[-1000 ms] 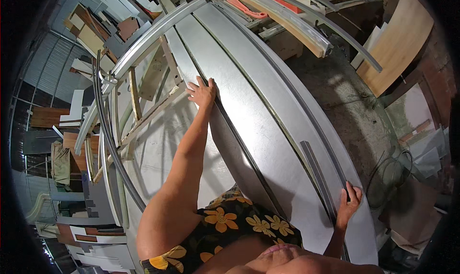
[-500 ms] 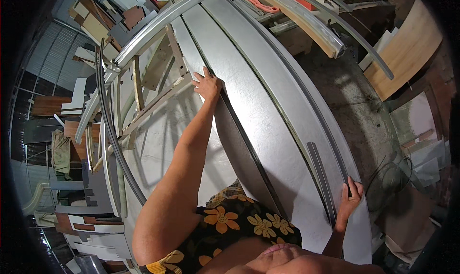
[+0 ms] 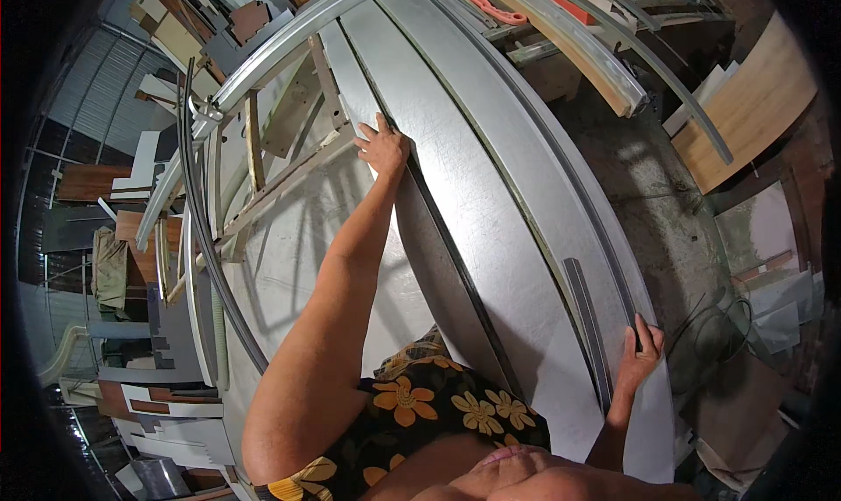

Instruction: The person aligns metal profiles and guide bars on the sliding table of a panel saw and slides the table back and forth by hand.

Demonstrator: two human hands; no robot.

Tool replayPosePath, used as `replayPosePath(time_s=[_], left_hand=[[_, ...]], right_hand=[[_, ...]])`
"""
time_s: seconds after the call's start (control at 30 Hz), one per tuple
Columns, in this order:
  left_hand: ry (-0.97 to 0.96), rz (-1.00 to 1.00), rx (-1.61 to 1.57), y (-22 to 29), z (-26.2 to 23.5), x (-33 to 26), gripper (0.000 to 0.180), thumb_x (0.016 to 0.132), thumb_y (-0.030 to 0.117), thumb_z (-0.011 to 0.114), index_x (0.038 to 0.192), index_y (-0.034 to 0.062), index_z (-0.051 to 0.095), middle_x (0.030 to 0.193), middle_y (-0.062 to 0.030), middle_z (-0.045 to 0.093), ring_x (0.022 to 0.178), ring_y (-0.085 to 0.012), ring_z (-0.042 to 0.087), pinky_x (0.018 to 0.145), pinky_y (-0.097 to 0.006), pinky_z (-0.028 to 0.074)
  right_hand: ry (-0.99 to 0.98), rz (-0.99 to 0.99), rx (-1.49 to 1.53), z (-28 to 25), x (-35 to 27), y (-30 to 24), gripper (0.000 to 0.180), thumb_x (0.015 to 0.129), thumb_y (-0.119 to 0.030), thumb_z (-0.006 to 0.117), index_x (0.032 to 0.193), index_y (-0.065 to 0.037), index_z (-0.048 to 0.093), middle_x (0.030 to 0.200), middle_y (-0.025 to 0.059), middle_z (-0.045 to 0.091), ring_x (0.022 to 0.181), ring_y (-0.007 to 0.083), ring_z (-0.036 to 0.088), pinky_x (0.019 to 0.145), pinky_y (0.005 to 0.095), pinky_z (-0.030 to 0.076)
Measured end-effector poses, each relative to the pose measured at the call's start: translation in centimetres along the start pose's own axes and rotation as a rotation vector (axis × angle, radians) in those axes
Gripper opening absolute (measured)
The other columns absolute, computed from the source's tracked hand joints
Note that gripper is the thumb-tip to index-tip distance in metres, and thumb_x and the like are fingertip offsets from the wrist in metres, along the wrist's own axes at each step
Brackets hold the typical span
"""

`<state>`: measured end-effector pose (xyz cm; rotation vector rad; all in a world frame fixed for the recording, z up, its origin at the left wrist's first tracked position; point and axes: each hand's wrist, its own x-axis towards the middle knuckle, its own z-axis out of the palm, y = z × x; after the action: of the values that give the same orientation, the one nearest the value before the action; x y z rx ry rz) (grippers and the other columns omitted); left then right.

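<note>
**Both hands on the metal sheet**

Starting at my left, I am standing beside a wooden frame point(image 3: 289, 168) and a heap of offcut boards point(image 3: 166, 37) that are lying past it. I am stretching my left arm out and pressing my left hand point(image 3: 384, 149) flat, fingers spread, on the far left edge of the long grey metal sheet point(image 3: 491, 203); the hand is not closing round anything that I can see. The sheet is lying lengthwise on the table, running away from me, with a dark seam along its middle. A narrow metal strip point(image 3: 585, 313) is resting on it near my right side. My right hand point(image 3: 638, 361) is gripping the sheet's near right edge, fingers curled over it. I judge the sheet is only being steadied or lined up: nothing is showing as cut, fastened or lifted yet.
</note>
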<state>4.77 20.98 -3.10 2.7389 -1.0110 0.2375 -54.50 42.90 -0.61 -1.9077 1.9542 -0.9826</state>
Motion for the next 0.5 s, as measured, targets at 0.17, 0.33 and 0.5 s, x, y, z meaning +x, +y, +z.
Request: replayPosePath(time_s=[0.17, 0.33, 0.5], left_hand=[[-0.023, -0.019, 0.005, 0.3, -0.1, 0.0, 0.056, 0.091, 0.036, 0.054, 0.144, 0.0304, 0.037, 0.151, -0.0178, 0.028, 0.133, -0.0491, 0.030, 0.100, -0.058, 0.037], [0.013, 0.004, -0.010, 0.4, -0.1, 0.1, 0.055, 0.091, 0.036, 0.053, 0.144, 0.0300, 0.037, 0.151, -0.0184, 0.029, 0.133, -0.0502, 0.029, 0.100, -0.059, 0.036], [0.015, -0.008, -0.034, 0.6, -0.5, 0.1, 0.053, 0.091, 0.035, 0.053, 0.142, 0.0290, 0.039, 0.150, -0.0187, 0.029, 0.133, -0.0500, 0.028, 0.100, -0.059, 0.036]], right_hand=[[-0.007, -0.014, 0.024, 1.2, 1.5, -0.8, 0.026, 0.083, -0.015, 0.073, 0.109, -0.011, 0.073, 0.090, 0.0040, 0.057, 0.085, 0.0205, 0.054, 0.075, 0.0363, 0.045], [-0.010, 0.004, 0.007, 1.6, 2.0, -1.1, 0.026, 0.083, -0.016, 0.073, 0.109, -0.012, 0.073, 0.090, 0.0039, 0.058, 0.085, 0.0207, 0.055, 0.076, 0.0366, 0.045], [-0.004, 0.012, -0.012, 1.9, 2.5, -1.7, 0.026, 0.083, -0.017, 0.073, 0.109, -0.012, 0.073, 0.091, 0.0035, 0.058, 0.086, 0.0205, 0.055, 0.076, 0.0363, 0.045]])
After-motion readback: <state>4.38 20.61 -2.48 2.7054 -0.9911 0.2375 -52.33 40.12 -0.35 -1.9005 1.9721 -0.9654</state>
